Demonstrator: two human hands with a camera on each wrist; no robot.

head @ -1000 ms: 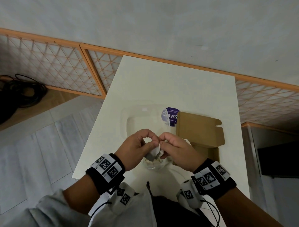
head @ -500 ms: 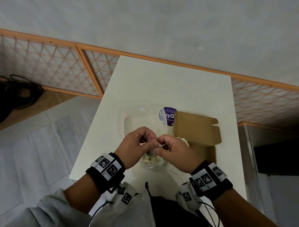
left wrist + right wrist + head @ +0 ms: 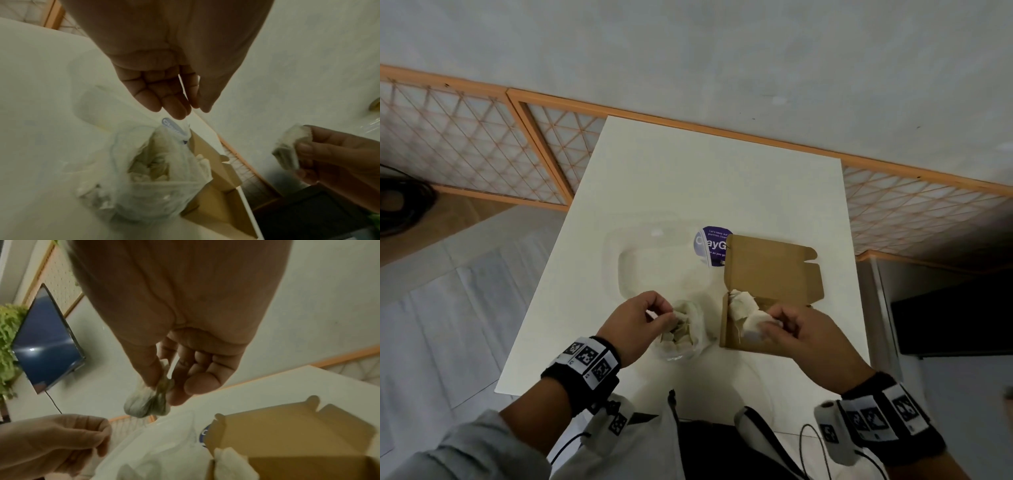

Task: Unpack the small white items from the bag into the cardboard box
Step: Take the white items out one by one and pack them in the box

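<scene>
A clear plastic bag [image 3: 688, 334] [image 3: 156, 175] holding several small white items stands open near the front of the white table [image 3: 705, 178]. My left hand [image 3: 666, 317] [image 3: 191, 110] pinches the bag's rim at its left side. To the right lies the open cardboard box [image 3: 774, 270] [image 3: 292, 431] with its lid folded back and white items [image 3: 739, 301] [image 3: 232, 462] in its near left corner. My right hand [image 3: 767, 329] [image 3: 162, 394] pinches one small white item [image 3: 751, 325] [image 3: 146, 405] [image 3: 287, 149] just above the box's front part.
A clear plastic tray [image 3: 654, 263] with a round purple sticker [image 3: 710, 245] lies behind the bag, touching the box lid. Orange lattice panels [image 3: 482, 150] line the wall beyond the table. Black cables [image 3: 400, 202] lie on the floor at left; a dark screen [image 3: 955, 322] stands at right.
My hands, joined over the bag before, have parted. The right hand carried a white item rightward over the box. The left hand stays at the bag's rim.
</scene>
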